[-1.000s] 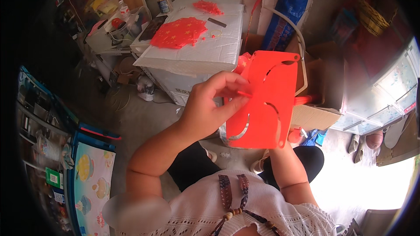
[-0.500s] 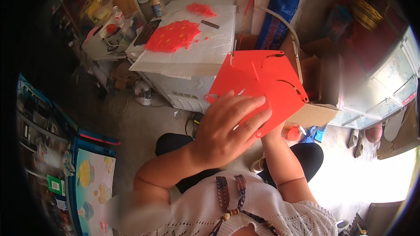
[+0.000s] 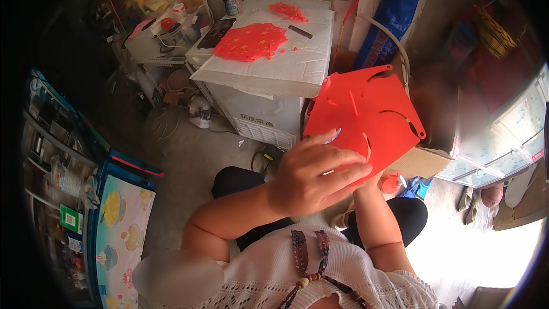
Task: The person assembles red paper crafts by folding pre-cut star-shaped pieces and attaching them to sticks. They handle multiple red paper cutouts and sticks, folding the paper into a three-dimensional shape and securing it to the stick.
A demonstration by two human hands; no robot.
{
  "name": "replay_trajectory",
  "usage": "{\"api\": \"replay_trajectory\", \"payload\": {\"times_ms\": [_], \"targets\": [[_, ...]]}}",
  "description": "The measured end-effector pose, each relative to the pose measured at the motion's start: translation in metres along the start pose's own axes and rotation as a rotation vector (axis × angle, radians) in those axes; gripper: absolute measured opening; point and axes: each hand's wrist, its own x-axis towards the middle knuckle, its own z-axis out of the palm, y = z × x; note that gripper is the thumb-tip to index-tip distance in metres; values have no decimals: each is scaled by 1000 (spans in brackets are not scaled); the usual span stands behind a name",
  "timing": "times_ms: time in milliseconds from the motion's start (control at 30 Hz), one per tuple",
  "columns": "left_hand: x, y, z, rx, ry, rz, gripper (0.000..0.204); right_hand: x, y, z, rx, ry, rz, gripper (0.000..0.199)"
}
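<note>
A bright red cut-out sheet (image 3: 383, 103) with curved slits, a short straight slot and small holed tabs at its corners is held tilted before me. My left hand (image 3: 317, 171) lies over its near left part, bent fingers gripping around a curved slit. My right hand (image 3: 370, 184) holds the sheet from underneath at the near edge; the sheet hides most of its fingers. On the white-covered box top ahead lie a stack of red sheets with yellow stars (image 3: 251, 41) and a heap of small red pieces (image 3: 289, 11).
A dark flat strip (image 3: 300, 31) and a few red beads lie on the white-covered box (image 3: 263, 86). A jar of sticks (image 3: 231, 4) stands at its back left. An open cardboard box (image 3: 420, 162) is beyond the sheet. A display cabinet (image 3: 123, 223) stands at the left.
The red sheet and both hands sit further right in the view and the sheet is turned slightly. The left fingers stay on it; the background has shifted right too.
</note>
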Motion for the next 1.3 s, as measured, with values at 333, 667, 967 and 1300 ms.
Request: {"api": "replay_trajectory", "payload": {"times_ms": [333, 667, 967, 1300], "targets": [[-4, -15, -16, -911, 40, -686, 14, 2, -30, 16, -338, -42, -256, 30], [6, -23, -32, -1053, -11, -801, 57, 13, -21, 10, -284, -131, -135, 30], [1, -33, -33, -996, -85, -784, 44, 18, -7, 11, -116, -132, -15, 32], [9, -35, -37, -1029, -197, -814, 38, 11, -6, 5, -98, -133, 34, 34]]}}
